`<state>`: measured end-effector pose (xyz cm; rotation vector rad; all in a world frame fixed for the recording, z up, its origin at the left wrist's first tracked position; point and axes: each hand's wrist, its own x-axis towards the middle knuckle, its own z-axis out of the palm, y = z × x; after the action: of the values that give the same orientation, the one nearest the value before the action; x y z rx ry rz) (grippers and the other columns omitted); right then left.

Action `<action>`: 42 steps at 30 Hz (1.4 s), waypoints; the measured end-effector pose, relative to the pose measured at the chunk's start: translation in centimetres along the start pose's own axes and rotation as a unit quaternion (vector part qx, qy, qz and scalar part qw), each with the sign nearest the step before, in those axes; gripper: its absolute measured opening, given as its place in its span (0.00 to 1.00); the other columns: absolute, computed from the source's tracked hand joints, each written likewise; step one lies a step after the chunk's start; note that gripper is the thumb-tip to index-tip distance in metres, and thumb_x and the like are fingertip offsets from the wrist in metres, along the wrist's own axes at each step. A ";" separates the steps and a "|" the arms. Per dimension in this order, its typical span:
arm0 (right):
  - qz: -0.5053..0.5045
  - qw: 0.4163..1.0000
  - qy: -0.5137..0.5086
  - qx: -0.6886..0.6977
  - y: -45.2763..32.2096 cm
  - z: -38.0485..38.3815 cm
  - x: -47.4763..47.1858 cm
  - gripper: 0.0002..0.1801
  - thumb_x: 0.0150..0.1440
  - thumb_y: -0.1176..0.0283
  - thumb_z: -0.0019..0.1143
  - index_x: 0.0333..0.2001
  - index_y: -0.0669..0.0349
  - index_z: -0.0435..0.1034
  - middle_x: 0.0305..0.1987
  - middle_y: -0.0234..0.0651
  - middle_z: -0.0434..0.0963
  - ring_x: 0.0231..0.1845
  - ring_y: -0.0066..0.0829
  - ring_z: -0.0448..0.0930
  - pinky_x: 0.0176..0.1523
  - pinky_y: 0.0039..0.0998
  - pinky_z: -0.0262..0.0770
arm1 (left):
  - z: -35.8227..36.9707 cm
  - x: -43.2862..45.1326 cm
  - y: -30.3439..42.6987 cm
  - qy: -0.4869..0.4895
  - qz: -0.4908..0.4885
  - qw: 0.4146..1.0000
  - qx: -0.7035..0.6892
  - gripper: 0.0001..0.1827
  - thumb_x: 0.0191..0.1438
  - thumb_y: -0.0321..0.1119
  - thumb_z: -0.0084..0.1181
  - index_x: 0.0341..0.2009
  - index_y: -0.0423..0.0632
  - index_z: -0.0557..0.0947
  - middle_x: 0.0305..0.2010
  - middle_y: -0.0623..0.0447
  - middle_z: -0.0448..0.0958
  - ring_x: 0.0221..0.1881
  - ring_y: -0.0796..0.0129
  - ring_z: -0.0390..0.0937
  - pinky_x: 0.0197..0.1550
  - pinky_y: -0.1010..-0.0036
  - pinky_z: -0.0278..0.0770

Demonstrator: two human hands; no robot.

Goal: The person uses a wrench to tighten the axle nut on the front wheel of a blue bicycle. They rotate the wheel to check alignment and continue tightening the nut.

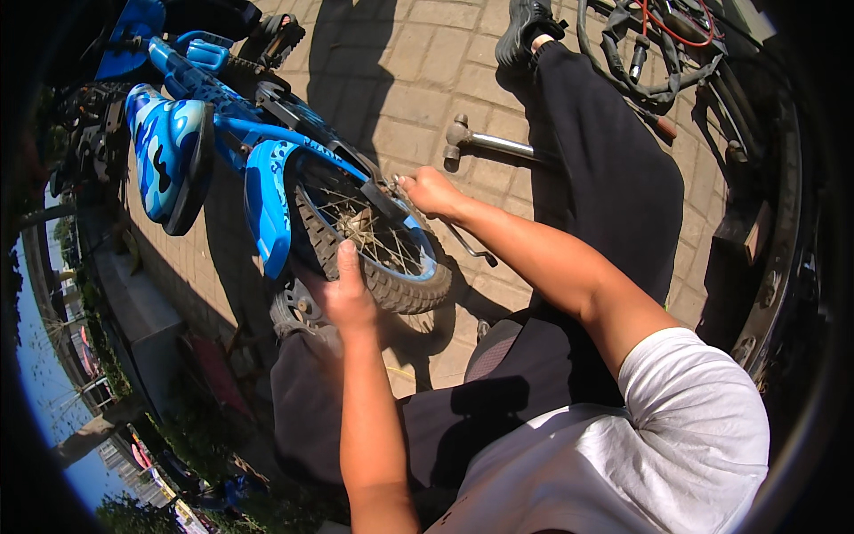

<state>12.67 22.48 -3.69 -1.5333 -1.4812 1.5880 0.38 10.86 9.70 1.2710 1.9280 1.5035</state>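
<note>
A blue camouflage-patterned child's bicycle [230,130] leans ahead of me on the left. My left hand [347,290] grips the knobby tyre [403,292] of its rear wheel, thumb on top and fingers hidden behind. At the wheel's other side, my right hand [430,193] has its fingers curled around a small metal piece [398,179] near the frame end and axle; its exact kind is hidden. Below my right wrist, a bent metal rod [470,247] with a dark tip sticks out. A blue mudguard [268,207] stands beside the tyre, and the camouflage saddle [163,157] is farther left.
A metal hammer [490,141] lies on the brick paving [417,93] beside my black-trousered leg [600,153]. Beyond it are a looped dark inner tube [617,50], a red cable [690,41] and a red-handled tool [665,127]. A sandalled foot [283,33] shows behind the bicycle.
</note>
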 end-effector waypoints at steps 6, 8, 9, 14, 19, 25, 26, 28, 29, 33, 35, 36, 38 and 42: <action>-0.196 0.979 -0.039 -0.025 3.1 -0.4 0.9 0.17 0.63 0.63 0.46 0.51 0.60 0.72 0.47 0.50 0.78 0.49 0.47 0.78 0.53 0.35 0.72 | -0.8 -0.1 -1.4 -0.009 -0.058 0.998 0.002 0.33 0.56 0.37 0.60 0.60 0.33 0.65 0.57 0.46 0.71 0.53 0.67 0.69 0.59 0.73 0.62; -0.158 0.983 -0.089 0.006 3.6 -0.9 1.1 0.18 0.63 0.63 0.47 0.53 0.59 0.72 0.48 0.48 0.79 0.49 0.42 0.79 0.54 0.33 0.72 | -0.1 0.0 -0.7 0.011 -0.017 1.000 -0.016 0.32 0.57 0.38 0.60 0.59 0.32 0.66 0.55 0.46 0.73 0.52 0.68 0.71 0.58 0.74 0.63; -0.139 0.984 -0.113 0.023 3.6 -1.2 1.2 0.18 0.63 0.63 0.47 0.54 0.58 0.71 0.48 0.46 0.79 0.50 0.39 0.79 0.54 0.33 0.72 | 0.4 0.0 -0.3 0.026 0.004 0.999 -0.017 0.32 0.57 0.38 0.60 0.59 0.32 0.67 0.55 0.47 0.74 0.51 0.68 0.71 0.57 0.75 0.64; -0.230 0.964 -0.126 0.042 5.1 -0.7 2.6 0.20 0.64 0.62 0.47 0.58 0.55 0.68 0.49 0.43 0.79 0.49 0.31 0.78 0.55 0.31 0.72 | -0.2 -0.1 -0.9 -0.001 -0.044 0.999 0.008 0.32 0.56 0.38 0.60 0.60 0.33 0.66 0.55 0.47 0.74 0.52 0.67 0.71 0.58 0.74 0.64; -0.230 0.965 -0.129 -0.001 3.4 -1.2 1.3 0.19 0.64 0.62 0.46 0.54 0.61 0.71 0.45 0.50 0.79 0.46 0.40 0.80 0.52 0.36 0.73 | 0.5 0.1 0.0 0.019 0.020 0.999 -0.029 0.33 0.56 0.38 0.60 0.61 0.34 0.64 0.57 0.47 0.72 0.54 0.66 0.69 0.59 0.73 0.62; 0.011 0.997 -0.063 -0.050 0.2 0.4 -0.4 0.19 0.62 0.61 0.46 0.38 0.70 0.74 0.32 0.60 0.76 0.37 0.54 0.79 0.42 0.42 0.72 | 0.3 -0.2 0.1 0.007 0.031 0.999 0.002 0.34 0.57 0.37 0.60 0.62 0.34 0.63 0.59 0.45 0.69 0.57 0.66 0.67 0.61 0.72 0.60; 0.001 0.998 -0.051 -0.040 0.7 0.6 -0.3 0.19 0.62 0.61 0.46 0.40 0.69 0.74 0.35 0.59 0.77 0.40 0.53 0.79 0.44 0.41 0.72 | 0.4 0.0 0.1 0.016 0.048 0.998 0.025 0.33 0.57 0.39 0.60 0.60 0.33 0.65 0.56 0.46 0.73 0.53 0.67 0.70 0.58 0.73 0.63; -0.094 0.995 0.013 -0.020 1.7 0.8 -0.6 0.19 0.62 0.61 0.45 0.40 0.68 0.74 0.37 0.57 0.77 0.41 0.54 0.78 0.45 0.43 0.72 | 0.1 -0.1 -0.3 0.011 -0.012 1.000 0.010 0.32 0.57 0.40 0.60 0.59 0.32 0.67 0.53 0.47 0.75 0.50 0.68 0.72 0.56 0.74 0.65; -0.142 0.989 0.044 -0.009 2.2 0.8 -0.8 0.18 0.62 0.61 0.45 0.39 0.67 0.74 0.38 0.57 0.77 0.42 0.55 0.78 0.46 0.44 0.72 | -0.3 -0.3 -0.8 0.010 -0.026 0.999 0.020 0.32 0.57 0.41 0.60 0.59 0.32 0.68 0.53 0.47 0.75 0.49 0.69 0.72 0.54 0.75 0.66; -0.195 0.981 -0.002 -0.007 4.0 0.3 0.7 0.16 0.63 0.63 0.48 0.47 0.62 0.73 0.41 0.52 0.79 0.45 0.49 0.79 0.49 0.36 0.73 | -0.3 -0.1 -1.3 0.011 -0.021 0.999 0.026 0.32 0.56 0.42 0.61 0.57 0.31 0.70 0.52 0.47 0.76 0.47 0.70 0.72 0.53 0.76 0.67; -0.234 0.972 -0.036 0.009 4.6 0.2 1.2 0.16 0.63 0.63 0.49 0.49 0.62 0.72 0.42 0.50 0.79 0.45 0.45 0.80 0.50 0.35 0.73 | -0.4 -0.2 -1.2 0.009 -0.030 0.999 0.028 0.32 0.56 0.42 0.61 0.58 0.32 0.69 0.52 0.47 0.76 0.48 0.69 0.72 0.54 0.75 0.66; -0.250 0.968 -0.033 0.010 4.8 0.3 1.6 0.16 0.63 0.64 0.48 0.49 0.62 0.72 0.42 0.50 0.79 0.46 0.44 0.80 0.50 0.34 0.73 | -0.4 -0.2 -1.1 0.008 -0.030 0.999 0.023 0.32 0.56 0.41 0.61 0.58 0.32 0.69 0.53 0.47 0.75 0.49 0.69 0.72 0.54 0.75 0.66; -0.243 0.968 -0.046 0.040 5.4 0.4 2.0 0.16 0.63 0.64 0.48 0.49 0.62 0.72 0.41 0.50 0.79 0.45 0.45 0.80 0.50 0.35 0.73 | 0.2 -0.1 -0.3 0.008 -0.019 1.000 0.007 0.32 0.56 0.40 0.60 0.59 0.33 0.67 0.54 0.47 0.75 0.50 0.68 0.71 0.56 0.74 0.65; -0.169 0.980 -0.103 0.013 4.1 0.3 1.4 0.17 0.63 0.63 0.46 0.45 0.65 0.73 0.41 0.53 0.78 0.45 0.49 0.79 0.49 0.38 0.72 | -0.1 0.0 0.6 -0.030 -0.046 0.998 -0.012 0.43 0.55 0.36 0.60 0.67 0.31 0.52 0.69 0.40 0.57 0.67 0.57 0.57 0.68 0.69 0.50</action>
<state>13.41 22.43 -7.97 -1.0560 -1.7184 1.5856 0.54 10.86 10.27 1.1859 1.8982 1.4230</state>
